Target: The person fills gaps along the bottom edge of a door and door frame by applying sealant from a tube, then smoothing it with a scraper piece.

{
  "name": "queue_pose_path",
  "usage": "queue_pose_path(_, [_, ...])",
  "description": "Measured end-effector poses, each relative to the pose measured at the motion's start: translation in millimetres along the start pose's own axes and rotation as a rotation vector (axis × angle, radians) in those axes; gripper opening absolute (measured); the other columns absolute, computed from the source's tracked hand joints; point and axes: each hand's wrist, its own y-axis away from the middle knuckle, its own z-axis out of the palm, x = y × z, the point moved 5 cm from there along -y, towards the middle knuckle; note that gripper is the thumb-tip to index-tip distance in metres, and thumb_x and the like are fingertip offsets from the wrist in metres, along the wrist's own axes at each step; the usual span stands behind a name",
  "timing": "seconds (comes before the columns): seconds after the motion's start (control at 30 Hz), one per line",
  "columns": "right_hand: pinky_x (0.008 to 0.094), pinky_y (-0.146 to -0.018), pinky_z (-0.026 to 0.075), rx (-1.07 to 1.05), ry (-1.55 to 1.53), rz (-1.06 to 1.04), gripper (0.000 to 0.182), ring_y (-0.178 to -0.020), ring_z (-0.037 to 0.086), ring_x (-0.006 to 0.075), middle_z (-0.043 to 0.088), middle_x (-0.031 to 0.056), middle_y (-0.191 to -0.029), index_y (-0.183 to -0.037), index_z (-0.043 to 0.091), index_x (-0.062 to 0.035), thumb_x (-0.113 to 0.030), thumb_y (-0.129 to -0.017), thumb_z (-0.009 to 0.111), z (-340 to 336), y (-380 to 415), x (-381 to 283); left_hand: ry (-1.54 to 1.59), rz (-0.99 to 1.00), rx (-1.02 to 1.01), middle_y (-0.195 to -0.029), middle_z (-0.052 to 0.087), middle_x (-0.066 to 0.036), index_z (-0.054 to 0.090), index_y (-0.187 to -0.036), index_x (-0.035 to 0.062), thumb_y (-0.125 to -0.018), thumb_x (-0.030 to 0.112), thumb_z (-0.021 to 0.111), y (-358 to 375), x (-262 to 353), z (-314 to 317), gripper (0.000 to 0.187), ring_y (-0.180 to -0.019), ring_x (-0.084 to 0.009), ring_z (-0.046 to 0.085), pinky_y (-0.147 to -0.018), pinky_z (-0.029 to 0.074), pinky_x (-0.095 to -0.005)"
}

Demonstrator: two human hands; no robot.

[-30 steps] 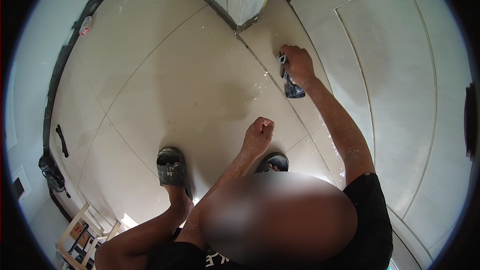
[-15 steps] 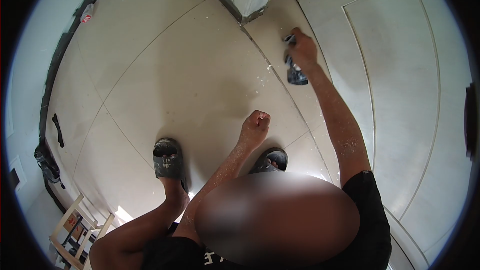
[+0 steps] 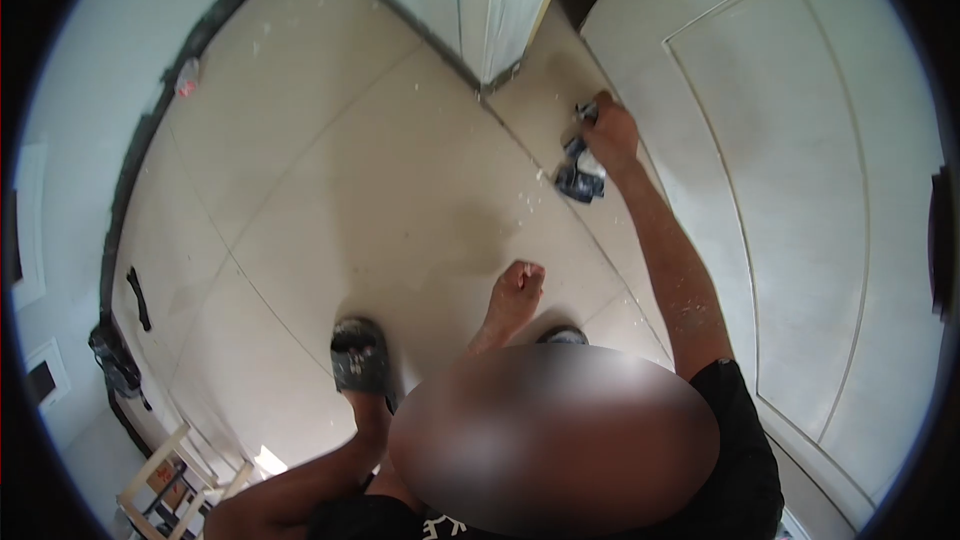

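My right hand [image 3: 613, 136] reaches down over the floor beside the white door panel, its fingers closed round a dark, white-smeared tool [image 3: 580, 183]. A wide block shows at the tool's near end and a smaller dark part pokes out beyond my fingers; its exact kind I cannot make out. My left hand [image 3: 517, 290] is curled into a fist above the tiles, in front of my right foot. Its curled fingers hide whatever is inside. White dust specks my right forearm.
A white wall corner [image 3: 487, 90] juts in near my right hand, and the white door panel [image 3: 800, 200] fills the right side. White crumbs [image 3: 528, 202] dot the tile floor [image 3: 300, 190]. A black bag [image 3: 115, 360] and a wooden stool [image 3: 155, 465] stand at left.
My view has shifted, so the floor and walls sit lower and somewhat to the right. My right hand still grips the tool, whose near end has swung left. My left hand stays closed.
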Motion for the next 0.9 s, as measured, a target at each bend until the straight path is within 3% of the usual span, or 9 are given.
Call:
queue_pose_path(0.1, [0.0474, -0.087, 0.052, -0.049, 0.022, 0.025, 0.037, -0.098, 0.066, 0.0382, 0.069, 0.0186, -0.102, -0.107, 0.059, -0.0053, -0.017, -0.075, 0.072, 12, 18, -12, 0.007, -0.01, 0.002, -0.07, 0.06, -0.001, 0.064, -0.097, 0.0031, -0.098, 0.024, 0.062, -7, -18, 2, 0.021, -0.062, -0.0082, 0.058, -0.057, 0.047, -0.0251])
queue_pose_path(0.17, [0.0498, -0.086, 0.052, -0.095, -0.039, -0.221, 0.035, -0.097, 0.064, 0.0413, 0.068, 0.0221, -0.097, -0.106, 0.057, -0.005, -0.014, -0.074, 0.068, 14, 40, -36, -0.019, -0.003, -0.005, -0.07, 0.061, -0.001, 0.064, -0.097, 0.0037, -0.098, 0.023, 0.062, -7, -5, 6, 0.02, -0.061, -0.0078, 0.057, -0.057, 0.047, -0.0245])
queue_pose_path(0.27, [0.0502, -0.084, 0.052, 0.022, -0.076, -0.145, 0.033, -0.095, 0.065, 0.0424, 0.068, 0.0227, -0.095, -0.102, 0.057, -0.0046, -0.014, -0.073, 0.069, 4, 24, -18, -0.054, 0.065, -0.043, -0.071, 0.063, -0.002, 0.064, -0.098, 0.003, -0.098, 0.023, 0.062, -9, 13, 5, 0.02, -0.06, -0.0081, 0.057, -0.057, 0.047, -0.0244])
queue_pose_path(0.33, [0.0479, -0.085, 0.053, 0.038, -0.172, 0.155, 0.037, -0.096, 0.066, 0.0409, 0.069, 0.0204, -0.098, -0.106, 0.059, -0.0051, -0.015, -0.073, 0.072, -10, 23, 8, -0.072, 0.104, -0.072, -0.071, 0.063, -0.003, 0.064, -0.1, 0.0019, -0.098, 0.022, 0.062, -16, 26, 4, 0.02, -0.062, -0.0089, 0.058, -0.057, 0.047, -0.0253])
queue_pose_path(0.47, [0.044, -0.081, 0.054, 0.031, -0.615, 0.097, 0.042, -0.09, 0.067, 0.0415, 0.069, 0.022, -0.095, -0.107, 0.063, -0.0059, -0.021, -0.069, 0.074, 1, 55, -2, -0.233, 0.328, 0.162, -0.076, 0.067, -0.007, 0.061, -0.104, 0.0025, -0.094, 0.015, 0.064, -44, 58, -9, 0.016, -0.068, -0.0153, 0.064, -0.065, 0.052, -0.03])
queue_pose_path(0.53, [0.0396, -0.075, 0.054, 0.009, -0.772, 0.135, 0.041, -0.082, 0.07, 0.0313, 0.069, 0.0174, -0.088, -0.107, 0.062, -0.0034, -0.019, -0.073, 0.078, -2, 85, -16, -0.187, 0.549, 0.267, -0.086, 0.069, -0.01, 0.06, -0.111, 0.0014, -0.095, 0.015, 0.064, -46, 92, -14, 0.022, -0.078, -0.0159, 0.065, -0.072, 0.052, -0.0299])
queue_pose_path(0.6, [0.0326, -0.071, 0.053, -0.065, -1.178, 0.195, 0.03, -0.082, 0.066, 0.0141, 0.067, 0.0072, -0.085, -0.103, 0.061, -0.0024, -0.012, -0.079, 0.077, -19, 117, -28, -0.13, 0.539, 0.223, -0.09, 0.069, -0.01, 0.06, -0.113, 0.0005, -0.096, 0.016, 0.063, -57, 111, -14, 0.023, -0.083, -0.016, 0.065, -0.076, 0.052, -0.0298])
queue_pose_path(0.7, [0.0288, -0.072, 0.053, -0.025, -1.545, 0.286, 0.024, -0.081, 0.064, 0.0131, 0.066, 0.0046, -0.086, -0.105, 0.059, -0.0012, -0.004, -0.085, 0.073, -29, 147, -26, -0.14, 0.5, 0.089, -0.095, 0.07, -0.01, 0.061, -0.116, -0.0005, -0.098, 0.019, 0.06, -78, 115, -13, 0.026, -0.088, -0.016, 0.065, -0.079, 0.052, -0.0296])
queue_pose_path(0.9, [0.0276, -0.074, 0.053, 0.041, -1.545, 0.239, 0.025, -0.079, 0.064, 0.0125, 0.066, 0.0047, -0.086, -0.105, 0.057, -0.0021, -0.004, -0.086, 0.073, -48, 169, -20, -0.264, 0.49, -0.108, -0.101, 0.072, -0.009, 0.064, -0.118, 0.0012, -0.099, 0.022, 0.061, -58, 142, 17, 0.028, -0.095, -0.0154, 0.068, -0.084, 0.052, -0.0303])
